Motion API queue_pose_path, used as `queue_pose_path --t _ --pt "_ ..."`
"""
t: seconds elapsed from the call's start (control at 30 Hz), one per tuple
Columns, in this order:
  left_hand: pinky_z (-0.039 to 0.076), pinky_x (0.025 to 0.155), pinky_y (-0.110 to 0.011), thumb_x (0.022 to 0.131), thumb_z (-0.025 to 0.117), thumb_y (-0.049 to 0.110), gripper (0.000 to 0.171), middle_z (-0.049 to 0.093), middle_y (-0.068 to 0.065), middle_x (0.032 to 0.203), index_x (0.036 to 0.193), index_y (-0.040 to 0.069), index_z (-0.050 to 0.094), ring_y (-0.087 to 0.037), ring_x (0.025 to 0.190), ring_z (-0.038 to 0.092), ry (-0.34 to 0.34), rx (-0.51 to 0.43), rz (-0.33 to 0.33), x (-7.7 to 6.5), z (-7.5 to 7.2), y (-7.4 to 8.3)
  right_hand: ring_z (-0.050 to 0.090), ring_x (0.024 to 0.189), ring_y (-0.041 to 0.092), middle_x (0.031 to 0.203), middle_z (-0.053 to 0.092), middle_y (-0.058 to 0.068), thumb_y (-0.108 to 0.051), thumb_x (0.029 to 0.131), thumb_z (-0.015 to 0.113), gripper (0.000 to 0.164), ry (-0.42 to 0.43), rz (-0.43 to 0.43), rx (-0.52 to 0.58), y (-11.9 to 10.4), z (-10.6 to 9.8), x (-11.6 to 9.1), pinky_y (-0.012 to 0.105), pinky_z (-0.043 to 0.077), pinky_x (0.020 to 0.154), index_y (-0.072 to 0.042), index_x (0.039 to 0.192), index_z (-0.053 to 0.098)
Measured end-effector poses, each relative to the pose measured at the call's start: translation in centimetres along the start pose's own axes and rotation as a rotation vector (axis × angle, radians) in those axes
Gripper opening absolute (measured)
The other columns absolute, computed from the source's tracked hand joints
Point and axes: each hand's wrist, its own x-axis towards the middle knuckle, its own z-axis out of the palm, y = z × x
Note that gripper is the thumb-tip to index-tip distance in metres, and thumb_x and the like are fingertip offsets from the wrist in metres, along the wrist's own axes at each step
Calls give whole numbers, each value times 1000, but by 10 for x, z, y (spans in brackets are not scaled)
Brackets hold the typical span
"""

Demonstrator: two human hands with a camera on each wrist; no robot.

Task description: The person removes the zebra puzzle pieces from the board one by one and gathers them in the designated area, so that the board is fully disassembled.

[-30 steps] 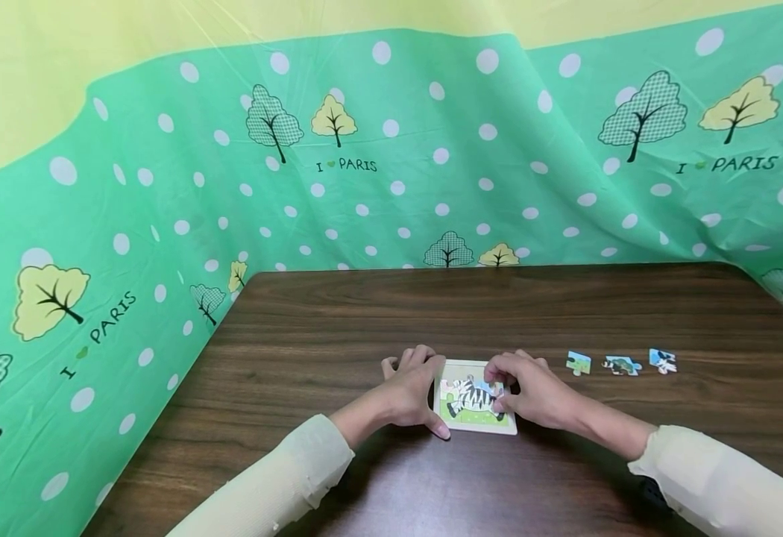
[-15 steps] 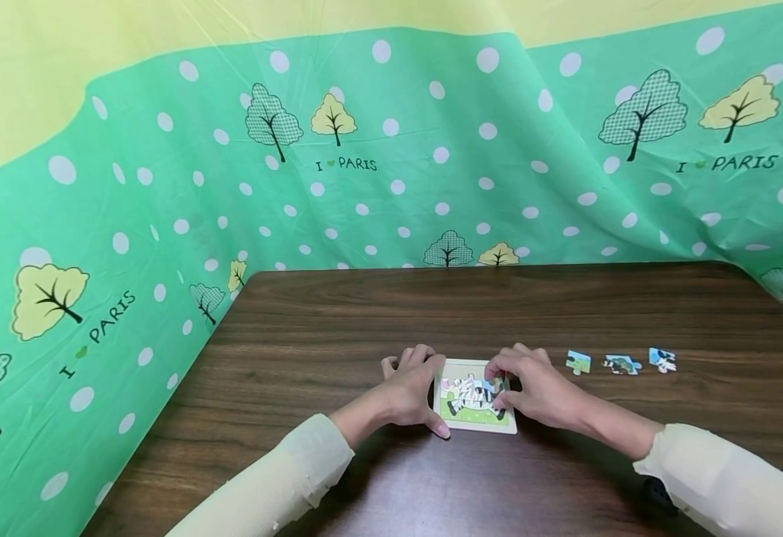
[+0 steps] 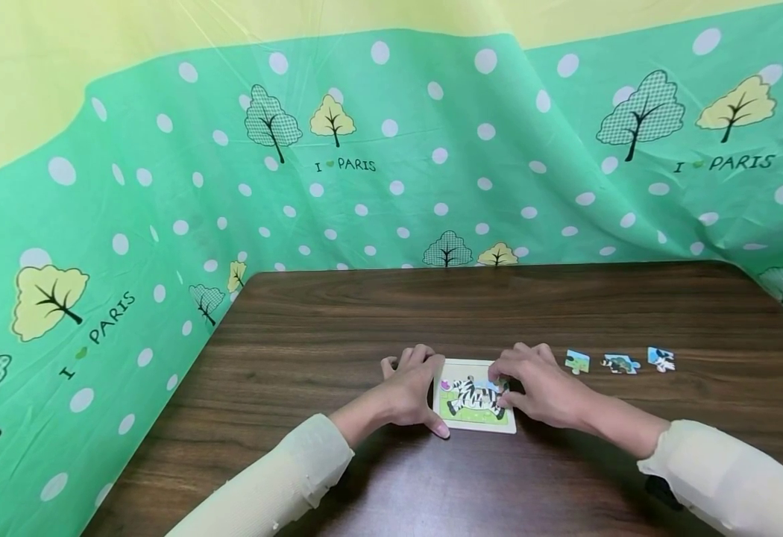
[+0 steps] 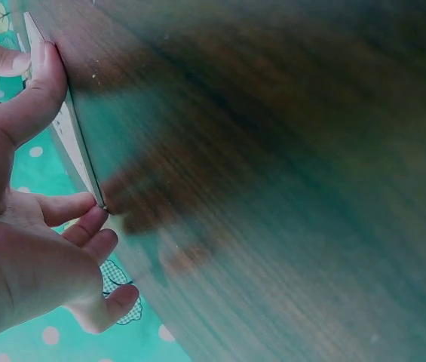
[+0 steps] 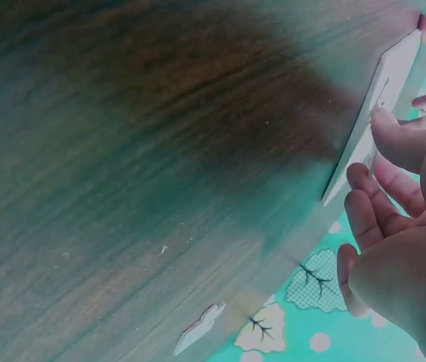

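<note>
A small zebra jigsaw puzzle in a pale frame (image 3: 473, 429) lies flat on the table. My left hand (image 3: 410, 391) spans its left side and grips it, thumb at the near edge and fingertips at the far left corner; the left wrist view shows the board's thin edge (image 4: 84, 162) between thumb and fingers. Over the board's right side, my right hand (image 3: 538, 384) bends thumb and index finger toward each other around a puzzle piece (image 3: 501, 383), mostly hidden by the fingers. In the right wrist view the right thumb (image 5: 395, 136) rests at the board's face.
To the right on the brown wooden table (image 3: 338, 313) lie three loose pieces: a green one (image 3: 576, 362), a darker one (image 3: 620, 364) and a blue and white one (image 3: 661, 359). A green dotted curtain (image 3: 391, 186) hangs behind the table. Something black (image 3: 663, 492) shows under the right sleeve.
My right hand has shifted slightly right, its thumb and index finger staying over the board's right side. My left hand and the puzzle board have stayed in place.
</note>
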Motion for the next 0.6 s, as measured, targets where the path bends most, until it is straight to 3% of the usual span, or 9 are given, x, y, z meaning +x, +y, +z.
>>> queue_pose_path --t 0.37,0.6 --pt "24 100 -53 48 93 43 87 43 -1 129 122 19 53 -21 122 36 -8 -10 6 1 1 0 50 87 13 88 61 -15 -13 73 82 25 70 58 8 18 -26 -19 39 25 77 -21 94 70" --pt "24 100 -53 48 93 43 86 43 -1 129 121 19 53 -21 122 36 -5 -3 9 1 0 -1 50 84 11 86 59 -14 -14 73 81 24 95 180 48 39 -39 -45 42 25 79 -24 90 68"
